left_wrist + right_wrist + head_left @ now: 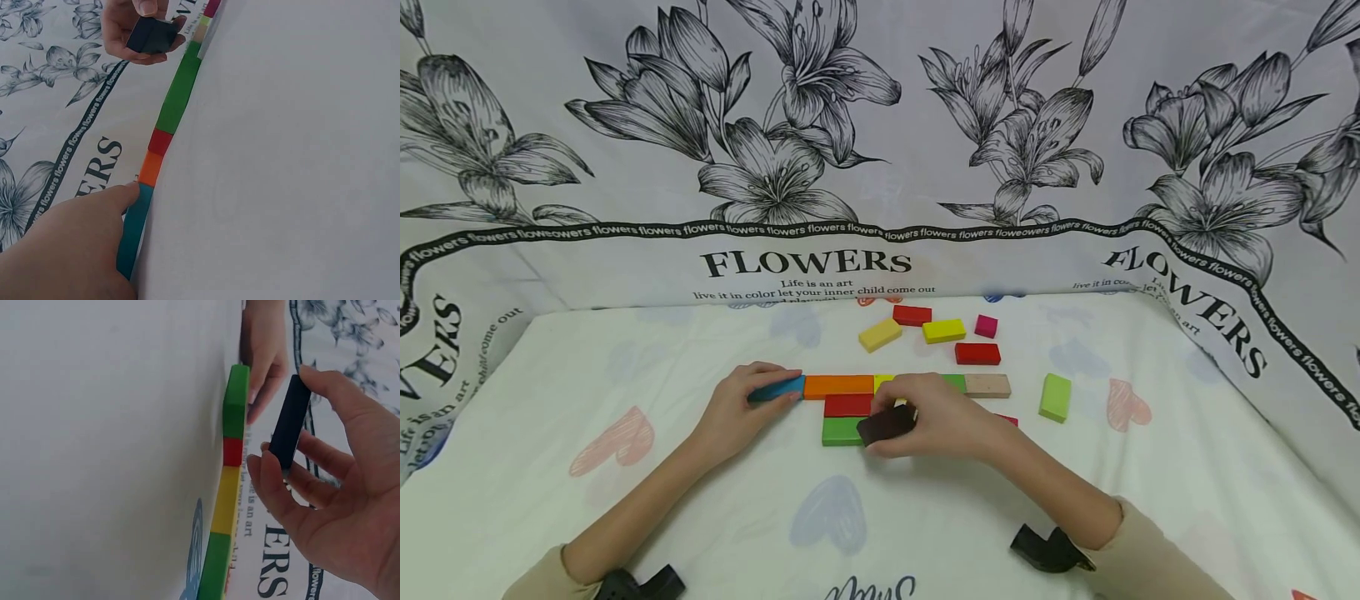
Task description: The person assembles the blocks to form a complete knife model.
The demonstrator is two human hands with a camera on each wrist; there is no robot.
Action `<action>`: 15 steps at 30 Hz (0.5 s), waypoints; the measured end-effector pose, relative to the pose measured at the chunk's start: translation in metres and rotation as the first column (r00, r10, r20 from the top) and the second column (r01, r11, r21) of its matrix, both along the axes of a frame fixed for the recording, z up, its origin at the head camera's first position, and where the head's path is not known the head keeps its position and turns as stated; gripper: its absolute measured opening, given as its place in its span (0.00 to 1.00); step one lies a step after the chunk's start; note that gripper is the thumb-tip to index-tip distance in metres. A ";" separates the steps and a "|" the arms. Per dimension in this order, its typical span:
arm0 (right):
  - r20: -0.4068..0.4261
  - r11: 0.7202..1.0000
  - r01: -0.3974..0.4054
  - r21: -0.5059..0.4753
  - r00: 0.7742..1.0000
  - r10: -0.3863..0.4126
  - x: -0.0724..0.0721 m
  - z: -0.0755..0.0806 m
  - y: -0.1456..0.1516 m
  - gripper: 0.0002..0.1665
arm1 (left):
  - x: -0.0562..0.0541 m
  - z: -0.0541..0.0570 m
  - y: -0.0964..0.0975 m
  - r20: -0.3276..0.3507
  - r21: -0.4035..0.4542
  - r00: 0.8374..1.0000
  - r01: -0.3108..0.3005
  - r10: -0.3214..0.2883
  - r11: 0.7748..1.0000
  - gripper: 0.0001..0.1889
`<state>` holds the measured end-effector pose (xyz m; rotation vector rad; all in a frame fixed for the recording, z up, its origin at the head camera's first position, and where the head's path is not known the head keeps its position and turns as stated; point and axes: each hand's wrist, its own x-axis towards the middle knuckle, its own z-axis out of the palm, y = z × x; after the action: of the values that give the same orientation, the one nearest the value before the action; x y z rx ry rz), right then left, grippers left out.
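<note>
A row of wooden blocks lies across the cloth in the head view. At its left end is a blue block point(777, 390), pinched between thumb and fingers of my left hand point(733, 412). Its right end touches an orange block point(838, 387); a tan block point(987, 386) ends the row at the right. My right hand point(936, 417) holds a dark block point(887, 425) between thumb and fingers, raised above the cloth in the right wrist view. Below the orange block lie a red block point(847, 406) and a green block point(841, 432). My right hand hides the row's middle.
Behind the row lie a pale yellow block point(880, 335), a bright yellow block point(943, 331), a magenta block point(987, 326) and two red blocks, one farther back point(912, 316). A light green block point(1056, 397) stands apart at the right. Flower-printed cloth point(805, 258) rises behind.
</note>
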<state>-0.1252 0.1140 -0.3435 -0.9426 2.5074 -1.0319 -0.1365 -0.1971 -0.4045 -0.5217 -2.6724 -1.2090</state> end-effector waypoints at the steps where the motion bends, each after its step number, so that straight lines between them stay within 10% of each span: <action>1: -0.006 1.000 0.002 0.012 1.000 -0.002 0.001 0.000 -0.003 0.16 | 0.000 0.000 0.000 -0.001 -0.001 1.000 -0.001 0.001 1.000 0.17; 15: 0.002 0.999 0.040 0.037 0.999 -0.040 0.008 -0.009 -0.024 0.17 | -0.001 0.000 0.000 -0.003 -0.004 1.000 0.000 0.000 1.000 0.18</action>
<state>-0.1170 0.0899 -0.3522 -0.8832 2.5433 -0.9937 -0.1371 -0.1972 -0.4050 -0.5241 -2.6731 -1.2022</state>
